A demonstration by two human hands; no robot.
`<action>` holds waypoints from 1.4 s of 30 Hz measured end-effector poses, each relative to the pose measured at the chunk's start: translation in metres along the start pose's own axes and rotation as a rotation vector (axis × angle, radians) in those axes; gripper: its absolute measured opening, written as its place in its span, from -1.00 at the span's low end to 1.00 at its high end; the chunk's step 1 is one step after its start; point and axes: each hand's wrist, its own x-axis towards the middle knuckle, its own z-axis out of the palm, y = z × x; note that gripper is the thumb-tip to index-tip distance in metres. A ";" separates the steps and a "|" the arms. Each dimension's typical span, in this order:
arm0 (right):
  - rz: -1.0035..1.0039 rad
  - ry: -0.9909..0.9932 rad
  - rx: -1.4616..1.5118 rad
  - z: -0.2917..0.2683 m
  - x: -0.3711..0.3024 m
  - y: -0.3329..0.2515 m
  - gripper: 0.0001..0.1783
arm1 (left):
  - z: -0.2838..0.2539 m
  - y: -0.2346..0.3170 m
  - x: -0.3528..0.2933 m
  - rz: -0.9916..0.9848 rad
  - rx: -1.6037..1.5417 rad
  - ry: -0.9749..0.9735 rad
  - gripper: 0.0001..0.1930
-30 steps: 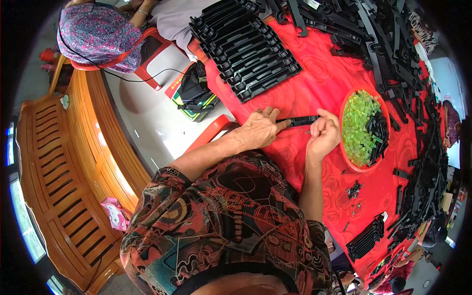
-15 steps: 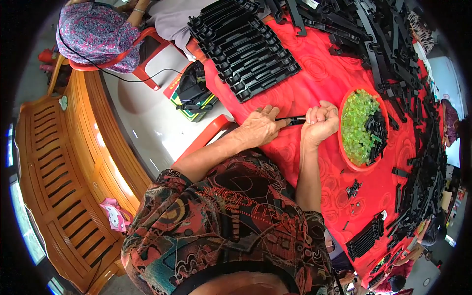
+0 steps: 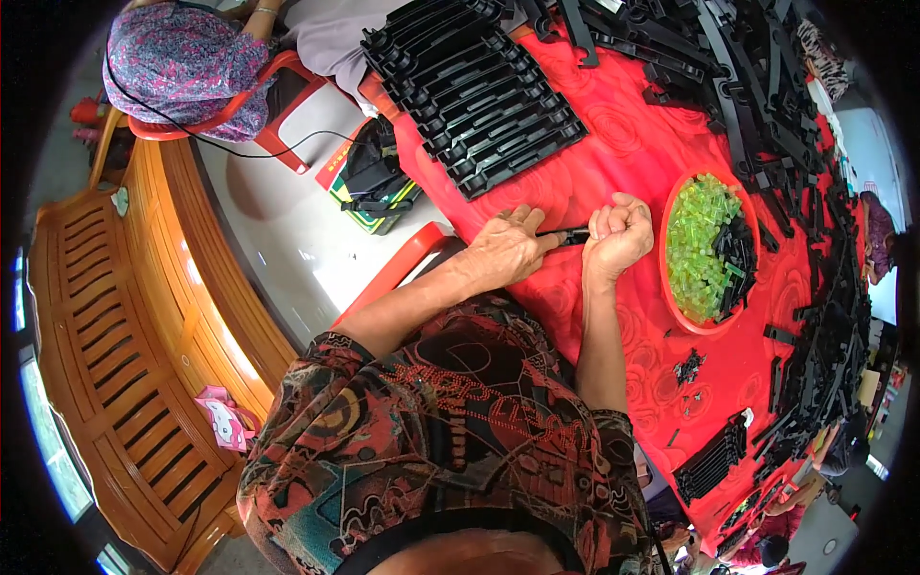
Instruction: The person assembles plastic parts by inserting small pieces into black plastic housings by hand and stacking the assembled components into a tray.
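Note:
Between my hands, low over the red tablecloth (image 3: 613, 153), is a slim black plastic part (image 3: 574, 237). My left hand (image 3: 505, 249) grips its left end, with the fingers bent around it. My right hand (image 3: 618, 235) is closed in a fist at the other end, and what lies inside the fist is hidden. Just right of my right hand stands a red basin (image 3: 678, 311) holding many translucent green pieces (image 3: 698, 240) and some small black pieces (image 3: 736, 257). Beyond my hands, long black plastic parts (image 3: 479, 105) lie side by side in a row.
Loose black parts (image 3: 719, 86) pile up along the far and right side of the table. Tiny black bits (image 3: 688, 367) lie near the basin, with a smaller stack of black strips (image 3: 711, 465) beyond. A red chair (image 3: 398, 268) and a wooden bench (image 3: 134, 364) stand left; another person (image 3: 187, 72) sits at upper left.
My right hand has shifted slightly left toward my left hand, still closed. The left hand keeps its place on the black part.

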 end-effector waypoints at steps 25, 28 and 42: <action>0.015 0.000 -0.208 0.010 -0.002 0.002 -0.69 | 0.001 0.000 0.001 0.034 0.062 -0.012 -0.58; 0.006 -0.015 -0.165 0.009 -0.004 -0.001 -0.71 | 0.003 0.000 -0.001 0.048 0.070 0.008 -0.59; -0.663 -0.237 -0.869 -0.045 -0.058 -0.006 -0.77 | -0.050 -0.007 0.004 0.045 0.220 0.271 -0.63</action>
